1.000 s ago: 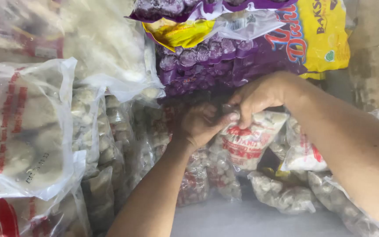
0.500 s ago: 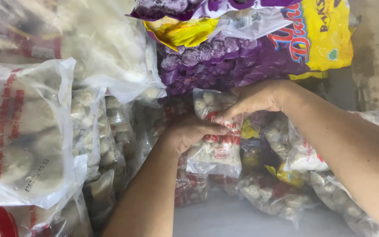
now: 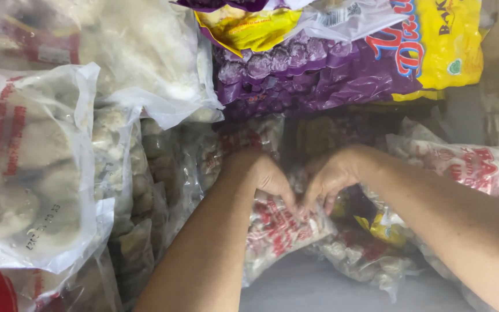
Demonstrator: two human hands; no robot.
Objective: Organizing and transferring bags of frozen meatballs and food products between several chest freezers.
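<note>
Both hands are seen reaching down into a chest freezer packed with bagged frozen food. The left hand and the right hand are brought together, knuckles nearly touching, over a clear bag with red print that holds pale round pieces. The fingers of both hands are curled down onto the upper edge of this bag and appear to be gripping it there, though the fingertips are partly hidden behind the plastic, so a firm pinch cannot be confirmed.

The bag lies directly below and in front of the fingers, near the middle of the freezer, above the bare pale floor of the freezer. Its long axis is seen running from the fingers down and slightly to the left. Both hands are equally close to it, the left on its left top corner and the right on its right top corner.

Just beside the bag on the right, a dark bag with yellow and red patches is wedged under the right forearm. Along the far edge a purple and yellow bag is stacked. A large clear bag of pale lumps is propped along the left wall, and another red-printed bag lies by the right wall.
</note>
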